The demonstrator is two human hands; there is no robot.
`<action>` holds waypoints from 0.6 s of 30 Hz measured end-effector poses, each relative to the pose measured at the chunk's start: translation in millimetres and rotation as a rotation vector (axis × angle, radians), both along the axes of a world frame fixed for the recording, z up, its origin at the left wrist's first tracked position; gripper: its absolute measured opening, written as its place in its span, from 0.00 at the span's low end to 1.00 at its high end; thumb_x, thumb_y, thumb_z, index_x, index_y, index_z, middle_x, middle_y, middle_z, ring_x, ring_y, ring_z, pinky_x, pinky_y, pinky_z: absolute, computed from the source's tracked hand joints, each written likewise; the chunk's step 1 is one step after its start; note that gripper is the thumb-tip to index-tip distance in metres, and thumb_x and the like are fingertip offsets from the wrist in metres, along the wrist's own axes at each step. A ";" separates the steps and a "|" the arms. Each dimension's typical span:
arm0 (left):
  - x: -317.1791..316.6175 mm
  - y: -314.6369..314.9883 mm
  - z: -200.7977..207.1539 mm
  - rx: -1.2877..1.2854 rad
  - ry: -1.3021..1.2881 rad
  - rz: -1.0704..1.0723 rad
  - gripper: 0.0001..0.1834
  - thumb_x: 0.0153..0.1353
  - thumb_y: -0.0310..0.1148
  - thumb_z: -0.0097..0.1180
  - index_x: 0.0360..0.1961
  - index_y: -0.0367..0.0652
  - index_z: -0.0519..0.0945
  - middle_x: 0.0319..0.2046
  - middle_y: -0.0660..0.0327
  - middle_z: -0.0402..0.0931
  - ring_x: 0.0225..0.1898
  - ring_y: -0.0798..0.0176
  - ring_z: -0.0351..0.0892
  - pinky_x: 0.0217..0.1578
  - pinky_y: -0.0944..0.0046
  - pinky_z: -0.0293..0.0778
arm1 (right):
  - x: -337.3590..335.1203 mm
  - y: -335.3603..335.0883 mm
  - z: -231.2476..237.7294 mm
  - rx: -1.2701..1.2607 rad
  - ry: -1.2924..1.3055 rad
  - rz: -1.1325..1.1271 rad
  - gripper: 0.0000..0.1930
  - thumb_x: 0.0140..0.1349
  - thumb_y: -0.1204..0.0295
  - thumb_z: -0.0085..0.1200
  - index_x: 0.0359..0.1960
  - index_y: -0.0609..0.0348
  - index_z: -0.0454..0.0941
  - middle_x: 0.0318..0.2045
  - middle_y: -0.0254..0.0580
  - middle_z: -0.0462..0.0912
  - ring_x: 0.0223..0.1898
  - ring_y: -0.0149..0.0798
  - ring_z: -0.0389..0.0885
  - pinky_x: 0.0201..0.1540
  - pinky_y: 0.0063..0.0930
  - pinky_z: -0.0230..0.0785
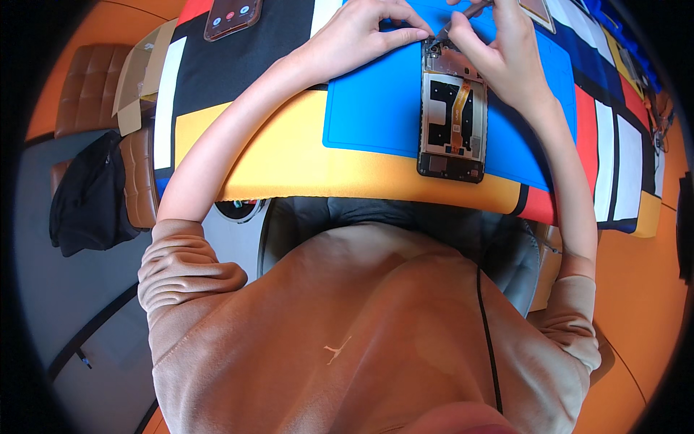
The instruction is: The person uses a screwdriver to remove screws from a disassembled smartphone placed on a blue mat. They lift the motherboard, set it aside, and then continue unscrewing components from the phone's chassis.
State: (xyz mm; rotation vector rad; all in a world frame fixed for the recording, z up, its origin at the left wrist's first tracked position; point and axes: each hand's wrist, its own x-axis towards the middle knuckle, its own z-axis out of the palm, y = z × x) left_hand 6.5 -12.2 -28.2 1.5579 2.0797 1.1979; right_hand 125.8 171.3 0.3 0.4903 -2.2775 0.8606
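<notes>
An opened smartphone [450,116] with bare inner parts and an orange ribbon cable [458,114] lies on a blue work mat [376,108]. At its far left corner, my left hand [369,32] has thumb and index finger brought together against the edge. My right hand [510,61] is closed around a slim grey tool [471,11], perhaps tweezers. The tool slants down to the left, its tip at the phone's far end near my left fingertips. Whether the tip touches a part is too small to tell.
A patterned cloth [267,155] in yellow, black, white and red covers the table. Another phone [233,16] with a lit screen lies at the far left. Part of a flat framed piece [538,13] shows beyond my right hand. An open cardboard box [137,79] stands on a brown chair.
</notes>
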 end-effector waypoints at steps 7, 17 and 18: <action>1.3 0.7 0.7 -0.003 -0.016 0.015 0.12 0.68 0.35 0.61 0.45 0.38 0.86 0.42 0.52 0.85 0.47 0.56 0.83 0.53 0.60 0.76 | 0.0 1.6 -2.8 -0.081 -0.062 -0.028 0.12 0.59 0.80 0.54 0.39 0.58 0.63 0.41 0.45 0.75 0.36 0.34 0.72 0.40 0.27 0.68; 1.8 0.0 2.3 -0.028 -0.010 0.023 0.13 0.69 0.37 0.61 0.45 0.39 0.85 0.43 0.51 0.84 0.47 0.56 0.82 0.52 0.59 0.75 | 6.8 -1.6 3.3 -0.158 -0.153 -0.026 0.11 0.62 0.79 0.51 0.40 0.56 0.62 0.40 0.39 0.75 0.32 0.26 0.68 0.34 0.22 0.63; 1.9 -0.3 2.6 -0.026 -0.004 0.024 0.13 0.69 0.38 0.61 0.45 0.39 0.85 0.43 0.51 0.84 0.47 0.56 0.82 0.52 0.59 0.75 | 7.7 -1.3 3.3 -0.158 -0.174 -0.040 0.10 0.62 0.79 0.50 0.40 0.56 0.62 0.41 0.39 0.75 0.32 0.25 0.67 0.34 0.21 0.62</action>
